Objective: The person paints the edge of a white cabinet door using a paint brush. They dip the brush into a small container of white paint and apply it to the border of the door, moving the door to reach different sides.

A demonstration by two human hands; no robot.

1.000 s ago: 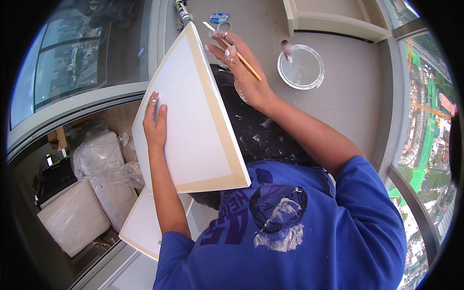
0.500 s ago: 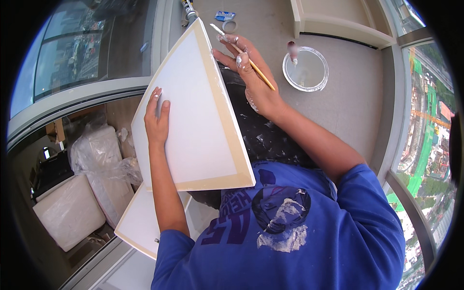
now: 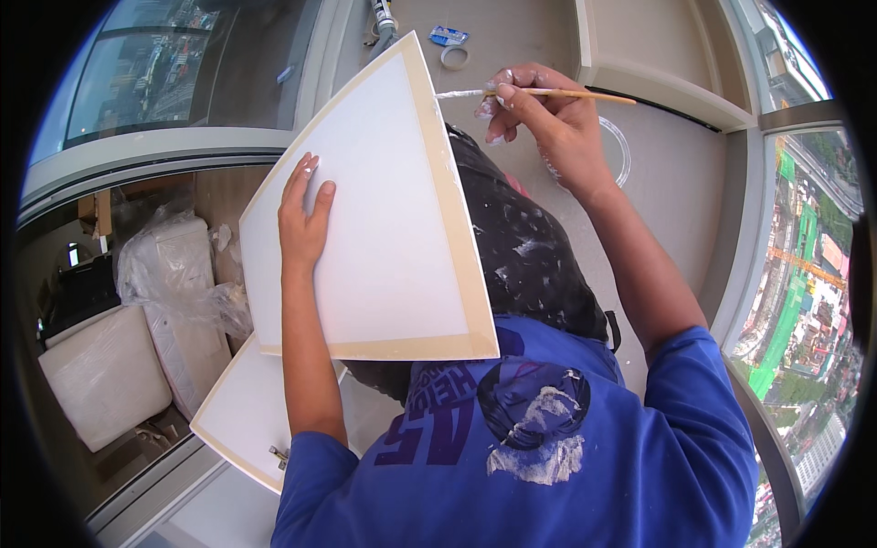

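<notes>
A white panel point(image 3: 384, 237) with masking tape point(image 3: 445, 210) along its borders rests tilted against my lap. My left hand point(image 3: 306, 215) lies on its face near the left edge, fingers stretched out, with white paint on the fingertips. In my right hand point(image 3: 553, 114) is a thin paintbrush point(image 3: 585, 93), pinched between thumb and fingers. Its white-coated tip meets the panel's right edge near the top; whether it touches is hard to tell. White paint smears the fingers of that hand.
A round tub point(image 3: 624, 151) stands partly hidden behind my right hand. A tape roll point(image 3: 454, 57) and a blue packet point(image 3: 449, 36) lie on the floor ahead. Another taped panel point(image 3: 239, 420) sits lower left. Plastic-wrapped items point(image 3: 108, 374) stand beyond the sliding-door frame. A cabinet point(image 3: 667, 55) is far right.
My right hand has turned and moved right, bringing the brush from slanted to nearly level, tip at the panel's edge. It now covers much of the tub. My left hand stays on the panel.
</notes>
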